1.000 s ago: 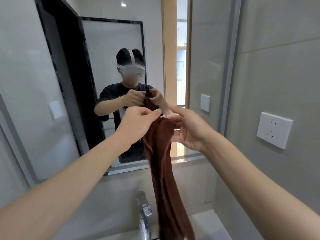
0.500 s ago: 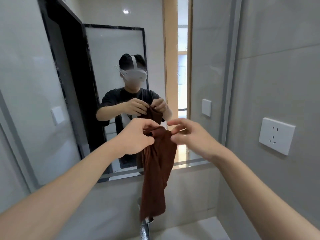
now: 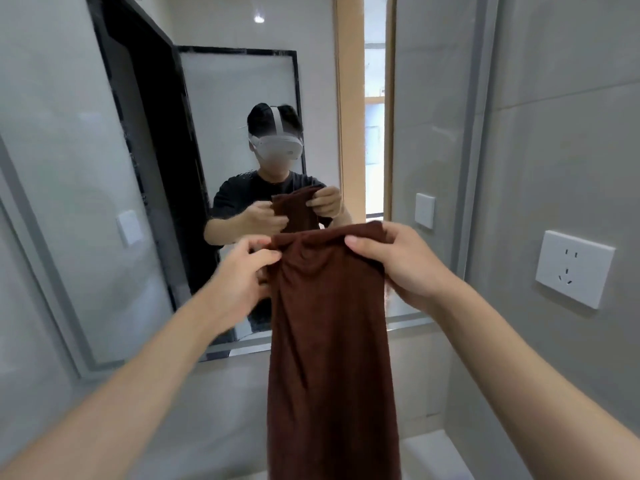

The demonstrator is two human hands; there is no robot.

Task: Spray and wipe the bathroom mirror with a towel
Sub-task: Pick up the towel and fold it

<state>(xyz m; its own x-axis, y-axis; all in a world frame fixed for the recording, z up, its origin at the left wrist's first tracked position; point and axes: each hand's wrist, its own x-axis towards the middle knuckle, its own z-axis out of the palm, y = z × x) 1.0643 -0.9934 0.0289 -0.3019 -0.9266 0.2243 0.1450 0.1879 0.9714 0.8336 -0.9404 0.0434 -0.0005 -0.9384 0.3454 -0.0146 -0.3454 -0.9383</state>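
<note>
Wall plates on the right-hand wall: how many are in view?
2. The power socket sits on the right wall near the frame edge; a smaller blank switch plate is farther back beside the mirror. The towel may hide others.

Brown towel [image 3: 329, 341] hanging long, held up before wall mirror [image 3: 86, 202].

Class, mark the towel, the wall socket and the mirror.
towel [image 3: 329, 341], head view, middle of the hanging cloth
wall socket [image 3: 573, 268], head view, centre of its white faceplate
mirror [image 3: 86, 209], head view, bare glass at left
</note>
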